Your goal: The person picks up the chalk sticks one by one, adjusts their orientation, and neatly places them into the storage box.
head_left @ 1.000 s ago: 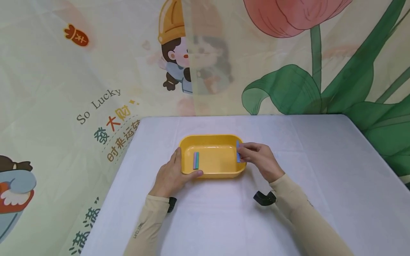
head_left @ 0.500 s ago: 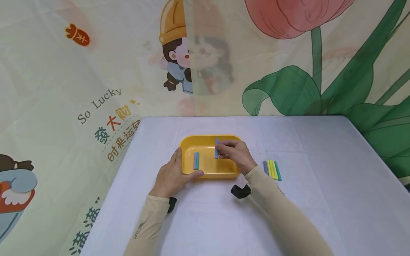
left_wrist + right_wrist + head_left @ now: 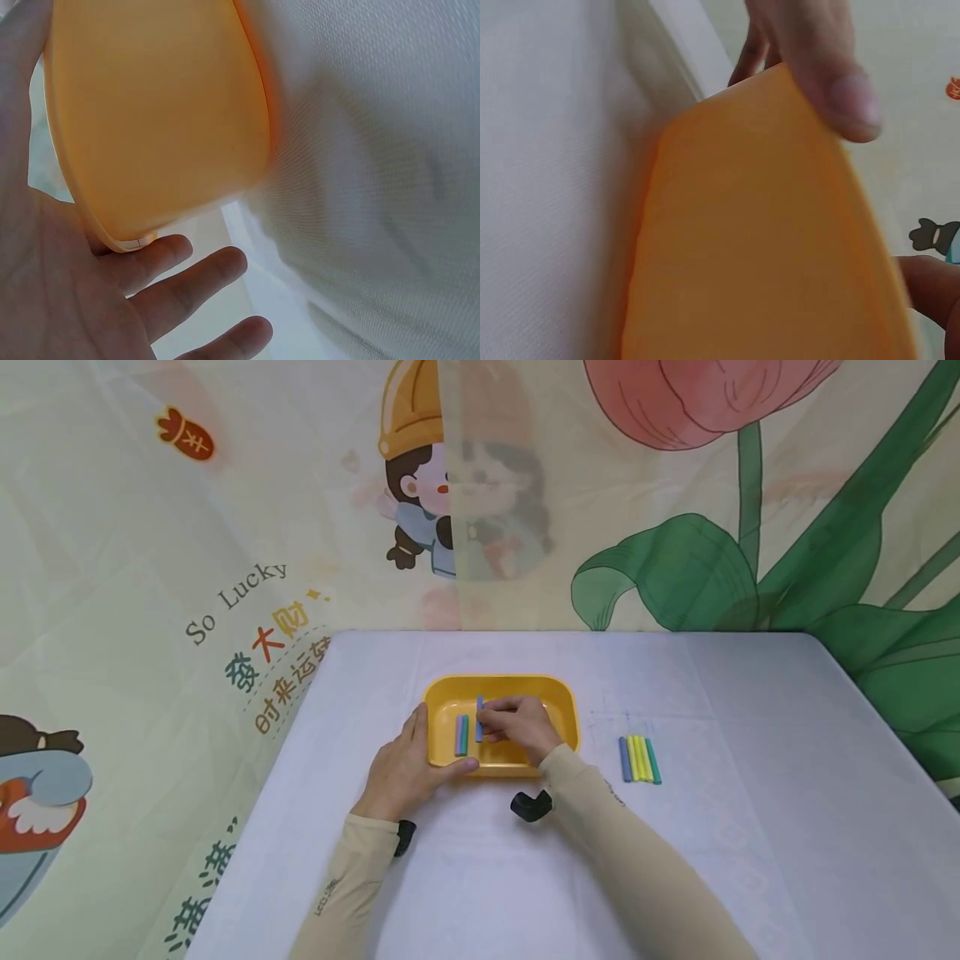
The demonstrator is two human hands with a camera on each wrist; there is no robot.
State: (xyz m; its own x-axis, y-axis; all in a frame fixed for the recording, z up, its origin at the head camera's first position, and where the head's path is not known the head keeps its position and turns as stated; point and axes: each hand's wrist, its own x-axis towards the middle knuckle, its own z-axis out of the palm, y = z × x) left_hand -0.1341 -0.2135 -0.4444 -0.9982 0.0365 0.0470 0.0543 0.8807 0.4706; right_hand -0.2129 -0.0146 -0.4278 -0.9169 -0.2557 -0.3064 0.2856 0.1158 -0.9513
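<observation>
A yellow tray (image 3: 566, 718) sits on the white table. My left hand (image 3: 397, 772) holds its left end, thumb over the near rim and the other fingers along the side; the left wrist view shows those fingers spread past the corner. Inside the tray, a purple chalk stick (image 3: 459, 736) and a green chalk stick (image 3: 465, 736) lie side by side. Just right of them, my right hand (image 3: 521, 725) pinches a blue chalk stick (image 3: 480, 706) over the tray floor, its middle partly hidden by fingertips. In the right wrist view the tray wall hides this stick.
Right of the tray, a row of chalk lies on the cloth: a blue-purple stick (image 3: 625, 760), yellow sticks (image 3: 640, 758) and a green stick (image 3: 653, 762). Faint blue smudges mark the cloth behind them. A printed curtain (image 3: 510, 602) hangs behind the table.
My right hand has carried the blue chalk stick leftward from the tray's right end to beside the two sticks inside. The chalk row on the table has come into view. My left hand stays put.
</observation>
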